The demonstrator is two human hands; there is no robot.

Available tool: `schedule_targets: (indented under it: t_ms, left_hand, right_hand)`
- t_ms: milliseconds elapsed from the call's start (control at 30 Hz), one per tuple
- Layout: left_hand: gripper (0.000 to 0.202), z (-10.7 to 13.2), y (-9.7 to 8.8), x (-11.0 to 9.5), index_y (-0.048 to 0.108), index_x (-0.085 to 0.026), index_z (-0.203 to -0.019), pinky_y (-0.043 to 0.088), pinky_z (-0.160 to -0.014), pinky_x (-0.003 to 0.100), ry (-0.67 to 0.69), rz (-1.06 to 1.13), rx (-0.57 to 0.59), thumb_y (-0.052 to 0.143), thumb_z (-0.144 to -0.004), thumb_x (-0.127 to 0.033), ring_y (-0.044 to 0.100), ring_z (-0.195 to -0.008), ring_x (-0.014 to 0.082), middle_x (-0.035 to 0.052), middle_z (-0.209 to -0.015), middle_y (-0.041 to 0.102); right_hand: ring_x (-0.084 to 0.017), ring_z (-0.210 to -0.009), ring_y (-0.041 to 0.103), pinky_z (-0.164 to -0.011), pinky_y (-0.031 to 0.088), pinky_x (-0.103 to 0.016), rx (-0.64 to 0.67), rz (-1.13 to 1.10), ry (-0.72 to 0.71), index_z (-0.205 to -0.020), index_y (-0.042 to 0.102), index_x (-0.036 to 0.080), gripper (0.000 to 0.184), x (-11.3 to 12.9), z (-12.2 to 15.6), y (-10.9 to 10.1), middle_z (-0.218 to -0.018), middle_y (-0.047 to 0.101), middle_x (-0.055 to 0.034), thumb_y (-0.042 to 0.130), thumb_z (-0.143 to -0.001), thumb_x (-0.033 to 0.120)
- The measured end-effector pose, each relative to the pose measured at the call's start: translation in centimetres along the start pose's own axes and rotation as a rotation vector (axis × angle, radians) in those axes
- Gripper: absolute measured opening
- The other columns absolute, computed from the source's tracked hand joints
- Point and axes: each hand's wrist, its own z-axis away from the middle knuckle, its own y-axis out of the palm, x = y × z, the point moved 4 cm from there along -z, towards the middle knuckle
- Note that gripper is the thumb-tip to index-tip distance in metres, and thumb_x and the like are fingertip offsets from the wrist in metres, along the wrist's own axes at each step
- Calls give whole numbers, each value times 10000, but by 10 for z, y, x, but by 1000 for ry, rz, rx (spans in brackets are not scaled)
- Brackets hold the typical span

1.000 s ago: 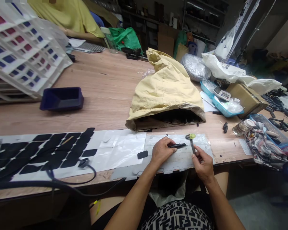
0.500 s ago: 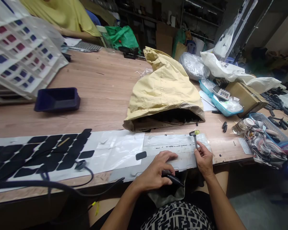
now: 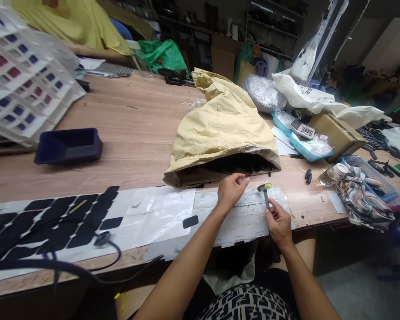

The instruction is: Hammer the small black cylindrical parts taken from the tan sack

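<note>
My right hand (image 3: pixel 278 222) is wrapped round the handle of a small hammer (image 3: pixel 266 200), whose dark head has a yellow-green face. The hammer stands over the grey-white sheet (image 3: pixel 233 233) at the table's front edge. Just before the mouth of a yellow sack (image 3: pixel 226 129) is my left hand (image 3: pixel 231 190), its fingers half curled and apart, with nothing visible in them. Dark pieces lie in shadow inside the sack, hard to make out. A grey-green bag (image 3: pixel 231 282) hangs open at my lap.
Rows of black rounded pads (image 3: pixel 62 222) lie on white sheeting at left, crossed by a black cable (image 3: pixel 70 270). A dark blue tray (image 3: pixel 68 146) stands behind them. Right are blue baskets (image 3: pixel 311 150), a jar (image 3: pixel 331 175) and a cloth (image 3: pixel 363 198). A person in yellow (image 3: pixel 76 26) sits opposite.
My left hand has let go of the black elongated piece and moved forward from the table edge to the sack's mouth. My right hand keeps the hammer in nearly the same place.
</note>
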Motion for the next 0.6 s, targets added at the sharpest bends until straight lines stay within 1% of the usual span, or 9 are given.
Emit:
schedule_targets:
  t_ms: [67, 133, 233, 300, 433, 533, 600]
  left_hand:
    - [359, -23, 14, -2, 771, -189, -1029, 480, -737, 315, -67, -66, -32, 640, -839, -463, 693, -852, 244, 70, -869, 759]
    - [376, -39, 26, -2, 780, -223, -1023, 486, -758, 337, -151, -135, -49, 633, -835, -513, 699, -948, 282, 91, -959, 777]
    - [371, -49, 38, -1, 791, -274, -975, 491, -788, 369, -260, -216, -51, 661, -794, -570, 698, -1006, 314, 96, -1023, 782]
    - [380, -51, 43, -1, 793, -283, -959, 490, -799, 379, -281, -245, -45, 690, -755, -586, 697, -1020, 325, 100, -1033, 782]
    - [339, -51, 43, -1, 790, -281, -958, 481, -773, 376, -279, -255, -51, 694, -751, -532, 695, -1016, 329, 103, -1026, 782]
    - [284, -45, 35, 4, 782, -270, -909, 461, -713, 349, -271, -222, -48, 719, -718, -470, 699, -947, 307, 79, -969, 783]
    - [249, -37, 27, 10, 773, -254, -856, 439, -671, 320, -243, -166, -34, 741, -689, -436, 694, -874, 271, 52, -889, 774]
  right_hand:
    - [-118, -561, 509, -569, 468, -234, 2, 11, -9, -1253, 686, 117, 419, 1, 0, 0, -704, 571, 12, 584, -885, 289]
    - [-116, -551, 505, -565, 460, -232, 1, 26, -22, -1248, 687, 117, 415, 2, 0, 0, -686, 561, 20, 575, -884, 281]
    - [-110, -529, 489, -550, 443, -232, -8, 41, -36, -1236, 689, 112, 408, 4, 0, 0, -664, 545, 29, 572, -879, 272]
    - [-110, -526, 486, -546, 439, -233, -11, 41, -41, -1234, 688, 109, 407, 4, 0, 0, -659, 543, 30, 571, -878, 267]
    - [-113, -532, 492, -541, 438, -233, -12, 38, -42, -1233, 686, 107, 404, 3, 1, 0, -665, 546, 26, 569, -880, 265]
    - [-115, -538, 496, -544, 444, -231, -14, 42, -44, -1233, 687, 109, 404, 3, 2, 0, -670, 548, 24, 572, -879, 266]
    - [-114, -536, 496, -543, 447, -230, -13, 46, -45, -1236, 686, 113, 404, 4, 2, 0, -670, 551, 25, 574, -879, 267]
